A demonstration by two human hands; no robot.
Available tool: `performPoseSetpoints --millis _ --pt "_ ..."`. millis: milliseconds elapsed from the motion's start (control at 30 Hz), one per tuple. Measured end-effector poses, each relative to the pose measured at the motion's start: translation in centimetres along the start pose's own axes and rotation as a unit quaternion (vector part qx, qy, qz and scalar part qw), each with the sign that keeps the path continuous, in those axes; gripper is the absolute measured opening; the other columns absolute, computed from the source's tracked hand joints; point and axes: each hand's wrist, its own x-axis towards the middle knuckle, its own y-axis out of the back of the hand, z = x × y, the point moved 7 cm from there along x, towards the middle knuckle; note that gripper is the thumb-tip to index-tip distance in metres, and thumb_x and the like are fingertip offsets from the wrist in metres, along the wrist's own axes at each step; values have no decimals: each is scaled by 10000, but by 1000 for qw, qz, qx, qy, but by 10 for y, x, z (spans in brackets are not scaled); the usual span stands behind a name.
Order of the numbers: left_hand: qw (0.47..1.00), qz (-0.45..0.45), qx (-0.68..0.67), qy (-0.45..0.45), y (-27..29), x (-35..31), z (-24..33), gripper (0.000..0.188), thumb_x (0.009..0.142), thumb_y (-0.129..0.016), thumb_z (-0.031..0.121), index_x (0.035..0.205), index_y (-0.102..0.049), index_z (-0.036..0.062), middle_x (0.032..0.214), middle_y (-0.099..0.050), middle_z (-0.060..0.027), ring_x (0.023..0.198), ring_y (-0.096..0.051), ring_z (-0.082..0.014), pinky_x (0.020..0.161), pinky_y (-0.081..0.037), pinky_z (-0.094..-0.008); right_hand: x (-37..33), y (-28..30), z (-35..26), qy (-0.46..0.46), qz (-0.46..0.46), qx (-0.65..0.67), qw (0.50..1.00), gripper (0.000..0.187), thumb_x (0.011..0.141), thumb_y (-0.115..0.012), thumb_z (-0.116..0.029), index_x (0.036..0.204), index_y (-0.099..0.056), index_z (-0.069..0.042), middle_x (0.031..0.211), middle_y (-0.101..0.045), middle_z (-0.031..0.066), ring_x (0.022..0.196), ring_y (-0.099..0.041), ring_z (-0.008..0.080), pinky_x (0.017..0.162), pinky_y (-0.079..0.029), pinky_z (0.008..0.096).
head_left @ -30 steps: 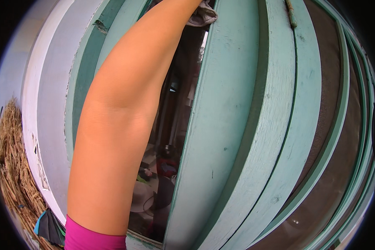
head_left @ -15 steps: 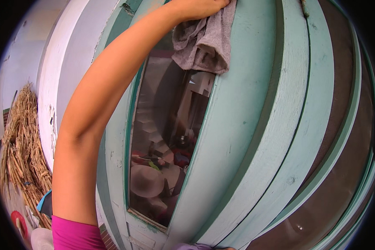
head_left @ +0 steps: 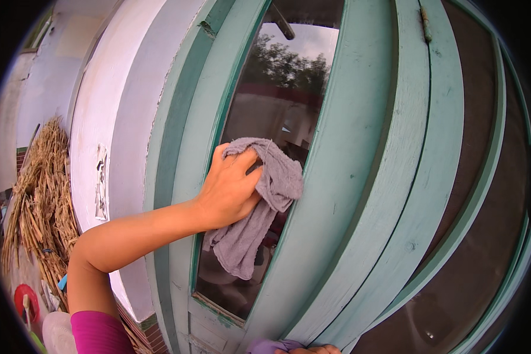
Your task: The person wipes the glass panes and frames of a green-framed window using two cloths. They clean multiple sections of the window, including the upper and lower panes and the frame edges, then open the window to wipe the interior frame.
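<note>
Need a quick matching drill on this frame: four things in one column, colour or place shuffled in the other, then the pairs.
1 cloth
2 window frame
3 sleeve
4 dry straw bundle

a far left, against the wall
b pale green, painted wood
c grey, pressed on the glass under the left hand
d magenta, lower left

Pairs: 1-c, 2-b, 3-d, 4-a
</note>
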Motion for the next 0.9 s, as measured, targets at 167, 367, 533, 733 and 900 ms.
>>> performPoseSetpoints --millis 167,367,533,733,900 --pt "987 157 12 32 11 157 -53 343 914 -728 155 1242 -663 80 1292 -586 -131 1242 -552 -369 1049 -360 -518 -11 -7 1 9 28 -29 999 314 835 -706 -171 1148 -729 -174 1112 -679 42 792 -593 192 701 -476 347" --pt "965 185 82 169 32 356 -135 320 977 -596 242 1246 -697 102 1372 -624 -186 1335 -568 -401 1066 -429 -641 -103 -51 9 -83 -21 -29 996 335 788 -747 -148 1122 -743 -153 1090 -672 45 788 -597 204 693 -475 350" --pt "932 226 52 280 43 410 -144 411 955 -672 315 1306 -712 103 1436 -635 -165 1366 -580 -369 1120 -448 -562 -25 -19 17 -21 6 -8 1000 348 780 -743 -154 1128 -747 -157 1077 -668 38 780 -586 206 685 -462 360" --pt "964 204 31 167 35 361 -134 411 896 -648 251 1226 -726 18 1306 -695 -239 1238 -649 -439 1053 -476 -630 -6 -5 11 -8 18 -1 1000 365 771 -738 -161 1136 -752 -163 1061 -664 30 771 -571 208 676 -445 372" --pt "972 154 -176 -39 26 232 -83 358 915 -646 204 1204 -705 1 1219 -704 -256 1167 -655 -449 1011 -513 -514 0 -5 0 -6 18 15 1000 379 764 -735 -167 1142 -755 -168 1048 -660 23 763 -559 210 668 -432 382"
